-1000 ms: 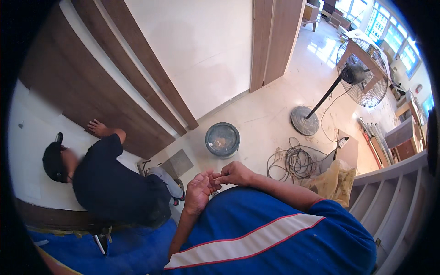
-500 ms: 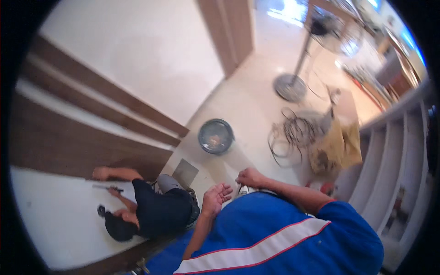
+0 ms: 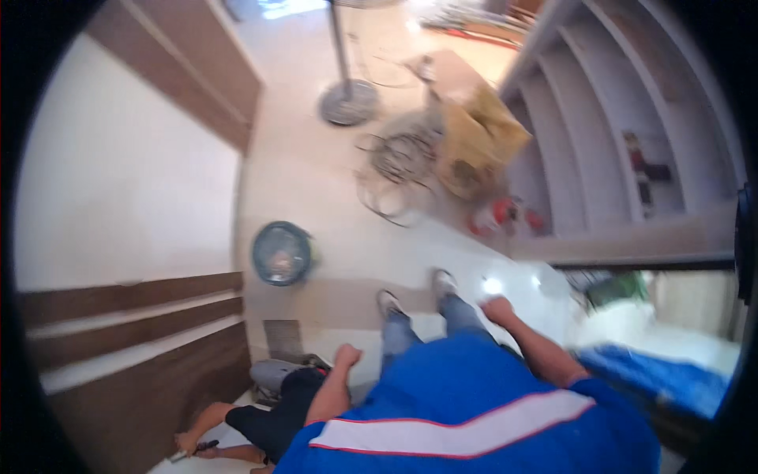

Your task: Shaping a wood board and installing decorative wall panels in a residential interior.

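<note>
My left hand (image 3: 348, 355) hangs low in front of my body, fingers curled in, with nothing visible in it. Farther right, my right hand (image 3: 497, 310) is closed into a loose fist beside my right leg, also with nothing showing in it. Both hands are in the air, touching nothing. Beyond my left hand, on the pale floor, stands a dark round bucket (image 3: 282, 253) with something brownish inside. A flat grey square (image 3: 282, 338) lies between that bucket and a crouching co-worker (image 3: 296, 407), whose hand holds a dark-handled scraper-like tool (image 3: 207, 446) by the wall.
Coiled cables (image 3: 403, 158) lie ahead beside a yellowish-brown sack (image 3: 485, 134). A stand with a round base (image 3: 347, 103) rises farther off. On the right are a pale shelf unit (image 3: 584, 103), red items (image 3: 501, 215) by its foot, and a blue sheet (image 3: 655, 375).
My view has turned right, so the bucket, cables and shelves sit farther left. My left hand went from open, palm up, to curled; my hands are farther apart, and my feet now show.
</note>
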Demonstrator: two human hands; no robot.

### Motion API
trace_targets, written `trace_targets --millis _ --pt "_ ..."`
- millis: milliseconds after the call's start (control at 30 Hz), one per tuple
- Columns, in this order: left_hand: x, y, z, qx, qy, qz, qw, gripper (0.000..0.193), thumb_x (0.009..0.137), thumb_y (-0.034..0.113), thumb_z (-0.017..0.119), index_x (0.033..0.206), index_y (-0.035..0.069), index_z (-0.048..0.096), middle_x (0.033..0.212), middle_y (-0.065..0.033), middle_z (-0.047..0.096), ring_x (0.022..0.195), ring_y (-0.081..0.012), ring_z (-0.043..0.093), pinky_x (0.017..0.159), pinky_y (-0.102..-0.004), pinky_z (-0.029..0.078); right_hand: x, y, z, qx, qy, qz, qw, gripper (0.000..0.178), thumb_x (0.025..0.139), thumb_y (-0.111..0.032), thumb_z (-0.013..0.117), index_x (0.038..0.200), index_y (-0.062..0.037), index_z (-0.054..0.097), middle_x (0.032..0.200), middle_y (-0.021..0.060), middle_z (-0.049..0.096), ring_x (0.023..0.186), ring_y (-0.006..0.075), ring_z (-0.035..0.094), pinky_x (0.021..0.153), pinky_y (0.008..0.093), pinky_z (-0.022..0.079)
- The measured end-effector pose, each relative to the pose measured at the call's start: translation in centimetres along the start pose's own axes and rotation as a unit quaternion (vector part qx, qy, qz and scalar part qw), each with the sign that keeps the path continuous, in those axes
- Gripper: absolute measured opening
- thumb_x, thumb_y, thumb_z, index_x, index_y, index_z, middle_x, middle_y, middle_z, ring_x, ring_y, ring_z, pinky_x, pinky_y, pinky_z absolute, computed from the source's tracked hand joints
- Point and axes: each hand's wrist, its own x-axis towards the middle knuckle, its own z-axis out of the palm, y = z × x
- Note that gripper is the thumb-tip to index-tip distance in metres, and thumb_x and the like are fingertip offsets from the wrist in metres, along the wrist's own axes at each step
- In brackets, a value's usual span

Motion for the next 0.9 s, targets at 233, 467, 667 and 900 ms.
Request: trace_targets --millis 233,467,667,900 --pt "0.2 8.9 0.4 -0.067 0.08 -0.039 0.994 0.047 0.088 0.039 0.06 0.115 0.002 0.072 0.122 -0.0234 0.067 0.118 -0.0391 0.063 0.099 -0.0491 0.051 1.1 9.0 9.4 -0.038 -0.021 -0.066 0.997 0.046 0.093 -0.044 0.055 0.091 -0.0011 0.072 0.097 0.0239 0.071 0.094 0.0434 0.068 0.087 0.051 0.054" --pt "0.9 17.9 6.5 -0.056 0.068 -0.031 0.996 0.054 0.093 0.051 0.059 0.113 0.002 0.069 0.122 -0.0248 0.065 0.115 -0.0425 0.062 0.098 -0.0536 0.049 2.9 11.5 14.5 0.103 0.017 0.091 0.99 0.048 0.097 -0.046 0.057 0.105 0.0001 0.066 0.109 0.0221 0.067 0.105 0.0396 0.066 0.092 0.0511 0.053" --pt "0.6 21.7 7.9 0.006 0.066 0.043 0.997 0.052 0.093 0.051 0.06 0.111 0.003 0.069 0.117 -0.0257 0.066 0.111 -0.0446 0.063 0.095 -0.0545 0.051 1.9 12.7 15.0 0.129 0.062 0.141 0.98 0.045 0.098 -0.044 0.057 0.108 -0.001 0.065 0.112 0.0198 0.062 0.107 0.0385 0.062 0.09 0.0538 0.051" --pt "2.8 22.2 5.4 0.09 0.099 0.058 0.989 0.044 0.094 0.044 0.061 0.108 0.003 0.071 0.112 -0.0247 0.067 0.106 -0.043 0.065 0.093 -0.0532 0.052 2.7 13.2 18.1 0.14 0.173 0.146 0.964 0.043 0.099 -0.04 0.057 0.114 -0.0002 0.063 0.115 0.019 0.059 0.106 0.0388 0.06 0.09 0.0541 0.048"
